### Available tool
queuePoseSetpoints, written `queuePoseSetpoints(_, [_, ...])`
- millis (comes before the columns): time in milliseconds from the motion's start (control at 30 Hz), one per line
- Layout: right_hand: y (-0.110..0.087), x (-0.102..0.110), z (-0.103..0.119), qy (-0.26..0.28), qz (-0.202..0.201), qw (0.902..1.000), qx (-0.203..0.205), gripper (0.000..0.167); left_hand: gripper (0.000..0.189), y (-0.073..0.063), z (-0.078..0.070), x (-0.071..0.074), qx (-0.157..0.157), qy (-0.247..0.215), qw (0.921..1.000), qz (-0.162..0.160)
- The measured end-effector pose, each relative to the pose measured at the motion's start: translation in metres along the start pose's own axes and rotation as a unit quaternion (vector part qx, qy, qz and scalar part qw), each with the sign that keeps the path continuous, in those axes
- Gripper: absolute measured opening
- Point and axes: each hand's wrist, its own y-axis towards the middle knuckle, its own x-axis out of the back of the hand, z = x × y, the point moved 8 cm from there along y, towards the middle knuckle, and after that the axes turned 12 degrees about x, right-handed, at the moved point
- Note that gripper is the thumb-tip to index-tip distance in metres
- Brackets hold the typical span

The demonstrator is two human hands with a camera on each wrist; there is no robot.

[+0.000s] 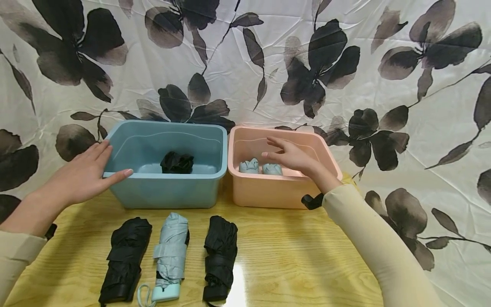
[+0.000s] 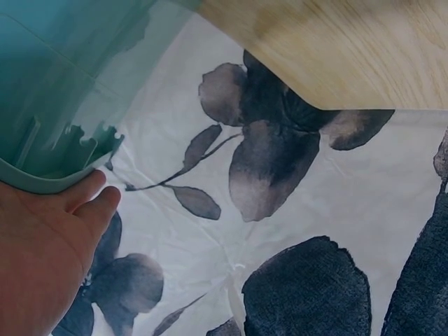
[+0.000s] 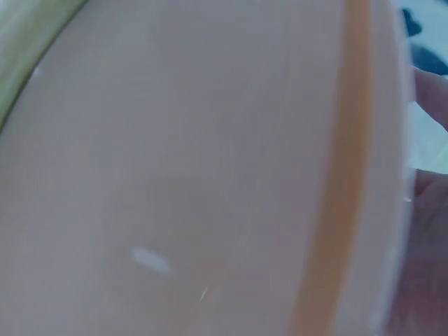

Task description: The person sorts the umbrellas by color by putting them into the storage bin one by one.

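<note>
My left hand (image 1: 82, 177) rests on the left rim of a blue bin (image 1: 172, 192), its fingers straight; the left wrist view shows fingers touching that rim too. Inside the blue bin lies a bunched black folded umbrella (image 1: 176, 163). Over the pink bin (image 1: 268, 194) hovers my right hand (image 1: 293, 157), fingers extended and holding nothing. Below it, two light blue folded umbrellas (image 1: 249, 166) sit in the pink bin, partly hidden by its front wall. The pink wall (image 3: 196, 140) fills most of the blurred right wrist view, with part of the hand at the edge.
On the wooden table (image 1: 291, 256), in front of the bins, lie a black folded umbrella (image 1: 126, 256), a light blue one (image 1: 171, 251) with a wrist loop, and another black one (image 1: 221, 256). A flower-printed cloth (image 1: 249, 64) hangs behind the bins.
</note>
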Motion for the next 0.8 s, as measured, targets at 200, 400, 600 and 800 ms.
queuePoseSetpoints(200, [-0.02,-0.004,0.024,0.006,-0.05,0.9968,0.062,0.071,0.103,0.0,-0.001,0.001,-0.001,0.0,1.0,-0.001])
queuePoseSetpoints(400, [-0.047,-0.011,0.039,0.001,-0.11,0.9846,0.136,0.063,0.102,-0.001,-0.002,0.001,-0.007,-0.002,1.0,-0.005])
queuePoseSetpoints(600, [-0.078,-0.03,0.055,-0.039,-0.185,0.9552,0.228,0.058,0.103,-0.002,-0.001,0.0,-0.002,-0.004,1.0,-0.006])
queuePoseSetpoints(800, [-0.104,-0.061,0.06,-0.068,-0.232,0.9317,0.271,0.06,0.103,-0.001,-0.001,0.001,-0.001,-0.004,0.9999,-0.009])
